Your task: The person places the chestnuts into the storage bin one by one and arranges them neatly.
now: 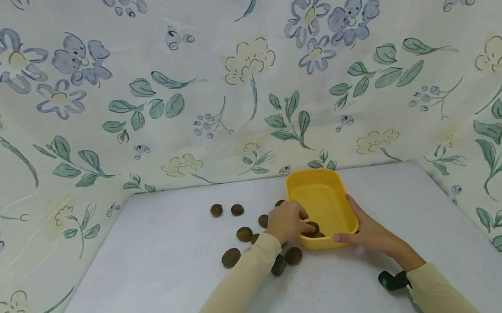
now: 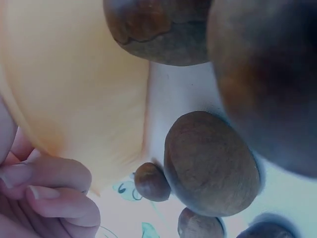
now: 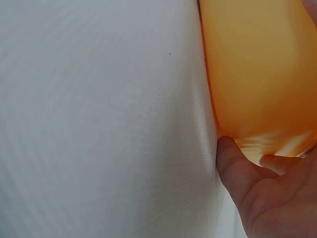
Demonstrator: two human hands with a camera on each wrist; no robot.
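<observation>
Rounded-corner yellow plastic tub (image 1: pixel 322 202): between left hand (image 1: pixel 286 221) and right hand (image 1: pixel 365 231), opening upward.
Right hand: grips the tub's nearest corner, thumb at the rim, probably against sliding.
Rounded brown chestnut-like nuts (image 1: pixel 231 258): mostly around the left hand, likely for short reach; at least two inside, by its fingertips.
Left hand: over the tub's left rim, fingers bent; whether pinching a nut, I cannot tell.

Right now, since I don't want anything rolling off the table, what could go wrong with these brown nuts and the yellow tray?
The left sleeve passes close by loose brown nuts and might knock one rolling. The right hand holds the yellow tray at its near right corner; if that grip slips, the tray could shift. The left hand, at the tray's edge, might bump it.
</observation>
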